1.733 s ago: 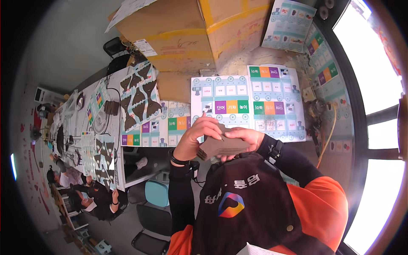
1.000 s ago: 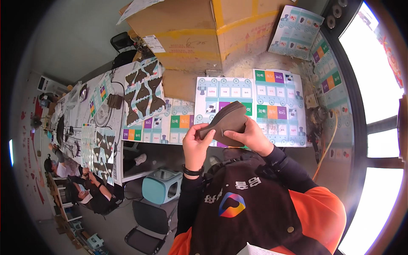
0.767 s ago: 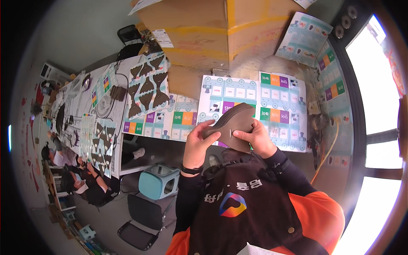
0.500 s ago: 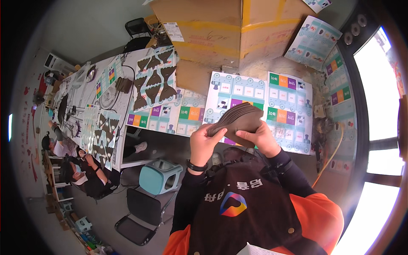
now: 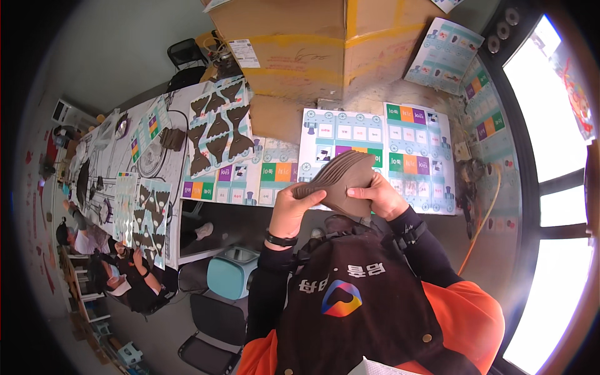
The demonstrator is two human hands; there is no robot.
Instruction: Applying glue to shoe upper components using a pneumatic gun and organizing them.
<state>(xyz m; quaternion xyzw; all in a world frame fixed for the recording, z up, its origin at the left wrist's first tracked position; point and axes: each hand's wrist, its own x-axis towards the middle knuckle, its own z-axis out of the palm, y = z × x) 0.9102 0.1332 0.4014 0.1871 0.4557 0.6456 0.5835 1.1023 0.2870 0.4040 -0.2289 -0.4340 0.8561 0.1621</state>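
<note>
A fanned stack of brown, curved cut-out pieces (image 5: 347, 182) is held up in front of my chest, above the table's near edge. My left hand (image 5: 292, 211) is closed around the narrow left end, its thumb lying along the front. On the other side, my right hand (image 5: 382, 197) grips the wide end with the thumb pressed on the front piece. Behind the stack lies a printed sheet (image 5: 312, 134) with coloured blocks and wheel drawings, partly hidden by the pieces. A similar sheet (image 5: 437, 150) lies to its right.
Brown tail-shaped pieces (image 5: 217, 137) lie on sheets to the left. A large cardboard box (image 5: 287, 44) stands at the back. A blue-green stool (image 5: 226, 277) and a black folding chair (image 5: 215, 315) stand at lower left. Farther left, a masked person (image 5: 122, 284) sits working at the long table.
The stack has tilted and its fan stands more upright, with both hands still gripping it. My view has shifted slightly. The seated person's hands have moved a little.
</note>
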